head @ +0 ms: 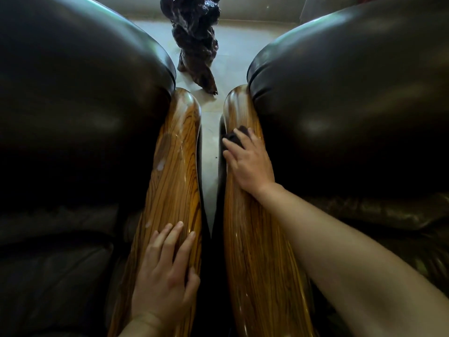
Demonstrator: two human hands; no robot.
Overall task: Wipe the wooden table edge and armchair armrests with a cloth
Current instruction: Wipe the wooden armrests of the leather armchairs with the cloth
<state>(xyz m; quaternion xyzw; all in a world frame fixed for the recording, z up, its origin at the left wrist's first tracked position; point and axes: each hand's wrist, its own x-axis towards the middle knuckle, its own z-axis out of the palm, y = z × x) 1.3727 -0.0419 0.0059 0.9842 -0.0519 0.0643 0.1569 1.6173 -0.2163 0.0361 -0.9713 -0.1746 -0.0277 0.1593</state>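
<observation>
Two glossy wooden armrests run away from me side by side, the left armrest [175, 171] and the right armrest [252, 239], each belonging to a dark leather armchair. My right hand [247, 161] presses a small dark cloth [237, 135] onto the far part of the right armrest, fingers spread over it. Flat on the near part of the left armrest lies my left hand [167, 271], fingers apart and holding nothing. Pale smears show on the left armrest's far half.
Dark leather back cushions bulge on the left [80, 98] and right [352, 105]. A narrow gap of pale floor [210, 147] separates the two chairs. A dark carved wooden sculpture [194, 45] stands on the floor beyond the armrests.
</observation>
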